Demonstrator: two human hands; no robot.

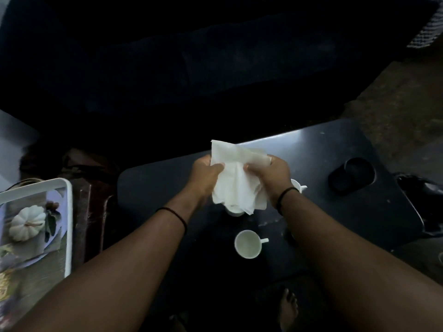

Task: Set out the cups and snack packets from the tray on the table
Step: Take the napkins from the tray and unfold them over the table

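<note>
Both my hands hold a white paper napkin [236, 178] above the dark table [335, 212]. My left hand [206, 174] grips its left edge and my right hand [271, 173] pinches its right edge. A white cup [248, 244] with its handle to the right stands on the table below my hands. A second white cup [298, 185] peeks out behind my right wrist. Another white cup [236, 213] is mostly hidden under the napkin. The white-rimmed tray [68, 212] with a pumpkin picture lies at the left.
A black round cup holder [352, 174] sits in the table's right part. A dark sofa [215, 68] fills the background beyond the table. A dark object [422, 195] lies at the table's right end. My bare foot [288, 307] shows below the table.
</note>
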